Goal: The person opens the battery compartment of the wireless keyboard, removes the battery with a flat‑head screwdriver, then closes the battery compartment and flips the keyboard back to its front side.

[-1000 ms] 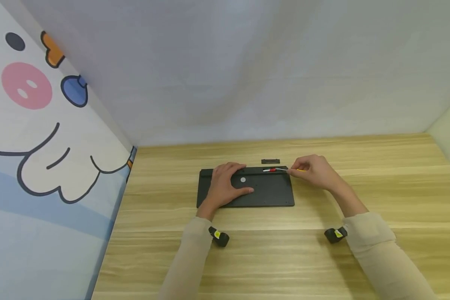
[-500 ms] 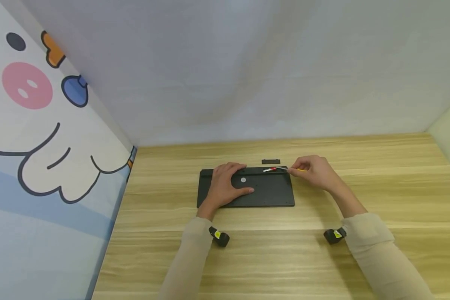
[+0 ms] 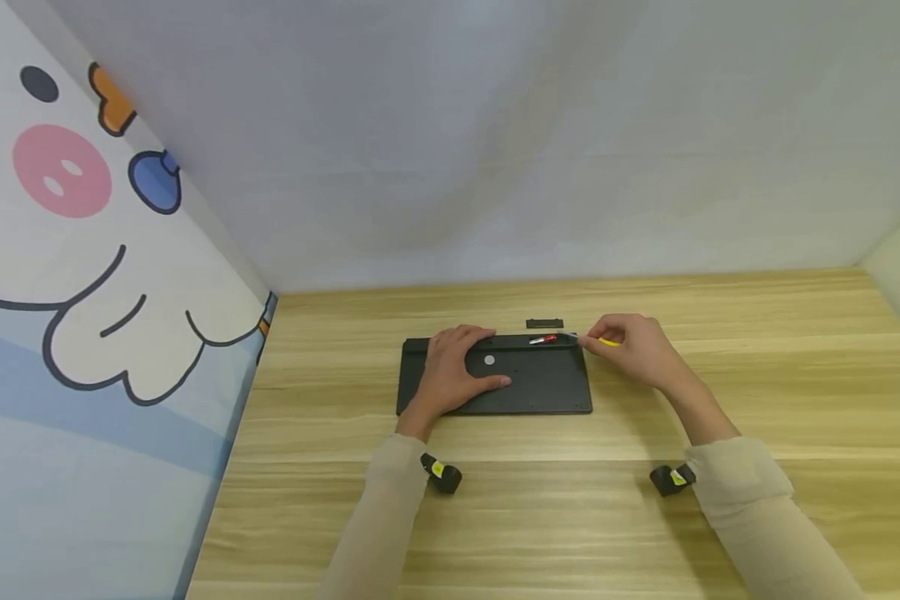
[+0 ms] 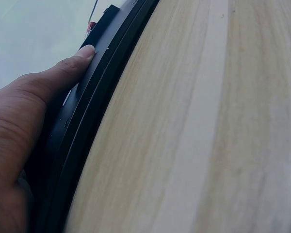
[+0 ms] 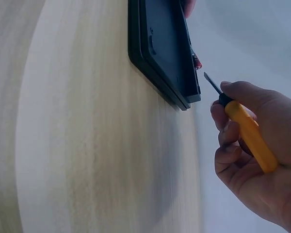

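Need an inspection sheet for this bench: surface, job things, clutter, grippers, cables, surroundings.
Surface: wood-grain table.
Black device: flat on the table, round pale spot near its middle.
Battery: red and silver, at the device's far strip, toward the right end; whether seated, cannot tell.
Small black strip: on the table, just beyond the device's far edge.
Screwdriver: yellow handle, tip close to the battery; contact unclear.
Clutter: nothing seen.
Left hand: rests on the device, thumb spread from the fingers.
Right hand: holds the screwdriver.
Cables: nothing seen.
Surroundings: pale backdrop behind, cartoon-printed panel at left.
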`<state>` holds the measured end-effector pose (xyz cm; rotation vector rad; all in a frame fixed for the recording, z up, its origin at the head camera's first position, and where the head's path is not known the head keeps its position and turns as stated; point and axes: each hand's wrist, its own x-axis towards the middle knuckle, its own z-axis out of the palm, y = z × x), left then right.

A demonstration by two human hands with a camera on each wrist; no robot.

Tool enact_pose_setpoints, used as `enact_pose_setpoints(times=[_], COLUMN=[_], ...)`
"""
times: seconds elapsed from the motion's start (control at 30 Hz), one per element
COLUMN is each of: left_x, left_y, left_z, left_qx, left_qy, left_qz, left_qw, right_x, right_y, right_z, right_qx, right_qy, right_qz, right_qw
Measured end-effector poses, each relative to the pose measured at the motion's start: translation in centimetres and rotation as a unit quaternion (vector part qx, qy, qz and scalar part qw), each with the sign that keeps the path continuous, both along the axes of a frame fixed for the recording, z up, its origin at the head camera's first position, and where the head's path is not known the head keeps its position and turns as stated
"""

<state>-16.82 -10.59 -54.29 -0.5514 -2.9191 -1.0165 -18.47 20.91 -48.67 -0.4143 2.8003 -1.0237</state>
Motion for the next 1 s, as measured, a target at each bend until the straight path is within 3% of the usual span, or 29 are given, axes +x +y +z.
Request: enact_pose_setpoints(times=[0.2,0.33,0.77,1.0], left_x=[0.1,0.2,0.0,-0.1], left_y=[-0.1,-0.1,-0.1,-0.2], left_z=[0.0,0.0,-0.4,-0.4], left_qx=[0.007,0.004,-0.007,-0.005], left_qy=[0.014,0.01,0.008,0.009], left_qz=[-0.001,-0.003,-0.002,-0.003], left_qw=[0.9999,0.9999,0.9999,0.9999], right_x=[0.7,1.2,2.4,3.0], right_y=[-0.2,-0.2,0.9,2.2], right_z=[0.3,0.5,0.1,-0.6], right_qx=[-0.002,0.003,0.002,0.01], right_qy=[0.003,0.028,0.078,0.088], right_qz=[-0.008,-0.02,-0.092,-0.11], right_qw=[1.0,0.9994,0.9927,0.9899])
